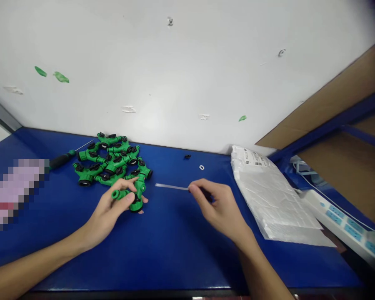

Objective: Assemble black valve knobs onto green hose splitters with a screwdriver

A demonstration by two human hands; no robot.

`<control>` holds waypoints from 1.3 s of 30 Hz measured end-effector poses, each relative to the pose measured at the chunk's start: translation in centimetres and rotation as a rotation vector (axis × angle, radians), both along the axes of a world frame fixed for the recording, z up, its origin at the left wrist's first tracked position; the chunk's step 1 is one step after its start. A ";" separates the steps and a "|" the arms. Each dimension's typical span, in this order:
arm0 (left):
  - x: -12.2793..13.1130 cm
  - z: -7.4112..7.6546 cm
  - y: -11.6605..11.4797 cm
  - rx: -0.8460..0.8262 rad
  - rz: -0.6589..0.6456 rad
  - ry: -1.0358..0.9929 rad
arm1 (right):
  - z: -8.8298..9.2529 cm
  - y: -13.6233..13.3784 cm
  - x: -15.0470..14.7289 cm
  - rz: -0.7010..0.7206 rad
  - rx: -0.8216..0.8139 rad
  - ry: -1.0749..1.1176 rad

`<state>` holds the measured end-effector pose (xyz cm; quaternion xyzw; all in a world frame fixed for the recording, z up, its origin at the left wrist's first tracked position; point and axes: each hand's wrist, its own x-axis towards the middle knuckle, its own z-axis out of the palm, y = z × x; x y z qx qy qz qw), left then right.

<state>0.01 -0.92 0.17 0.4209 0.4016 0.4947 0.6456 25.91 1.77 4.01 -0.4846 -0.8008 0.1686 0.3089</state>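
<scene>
My left hand is closed around a green Y-shaped hose splitter with black parts, held over the blue table. Between the thumb and fingers of my right hand is one end of a thin, narrow, whitish strip. Its free end points left toward the hose splitter, with a gap between them. Just behind my left hand lies a pile of similar green hose splitters with black valve levers. A small black piece and a small white ring lie beyond my right hand.
A screwdriver with a dark handle lies left of the pile. To the right are a white plastic package and a power strip. A white wall rises behind the blue table. A pixelated patch covers the far left.
</scene>
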 end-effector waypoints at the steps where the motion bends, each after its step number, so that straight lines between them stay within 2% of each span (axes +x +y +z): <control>1: 0.0 0.2 0.2 -0.033 0.012 -0.054 | -0.3 0.5 0.3 -0.088 0.017 -0.022; 4: 0.1 0.6 0.3 -0.099 -0.017 -0.148 | -1.9 1.5 0.2 -0.236 0.009 -0.204; 7: 0.3 0.6 0.0 -0.133 -0.071 -0.205 | -3.7 1.7 -1.2 -0.210 -0.015 -0.438; 9: 0.4 0.6 -0.2 -0.143 -0.085 -0.227 | -4.3 1.6 -2.0 -0.179 -0.014 -0.519; 11: 0.4 0.6 -0.3 -0.157 -0.090 -0.250 | -4.1 1.6 -2.0 -0.145 -0.024 -0.487; 13: 0.3 0.8 -0.3 -0.171 -0.098 -0.275 | -3.6 2.2 -0.8 -0.144 -0.031 -0.362; 17: 0.1 0.8 -0.2 -0.199 -0.140 -0.319 | -2.9 4.7 3.4 -0.333 -0.023 -0.154; 21: 0.1 0.7 -0.3 -0.221 -0.190 -0.362 | -3.9 7.5 5.6 -0.423 -0.052 -0.213; 23: 0.1 0.7 -0.3 -0.217 -0.212 -0.374 | -4.4 8.8 5.3 -0.391 -0.043 -0.246; 26: 0.1 0.8 -0.3 -0.211 -0.233 -0.377 | -4.5 11.2 3.9 -0.266 -0.047 -0.259; 29: 0.1 0.9 -0.3 -0.212 -0.228 -0.381 | -4.0 13.5 2.8 -0.140 -0.072 -0.257; 31: 0.0 0.9 -0.3 -0.204 -0.218 -0.388 | -3.6 14.0 2.4 -0.098 -0.095 -0.241; 33: -0.1 0.9 -0.2 -0.190 -0.207 -0.402 | -3.2 13.1 1.8 -0.079 -0.105 -0.214; 36: -0.1 0.6 -0.2 -0.168 -0.178 -0.425 | -3.0 9.0 0.0 -0.044 -0.127 -0.052; 38: 0.0 0.3 -0.4 -0.148 -0.153 -0.430 | -3.0 5.3 -1.9 0.033 -0.249 0.342; 39: 0.1 0.1 -0.4 -0.140 -0.144 -0.425 | -3.0 3.6 -3.0 0.065 -0.317 0.464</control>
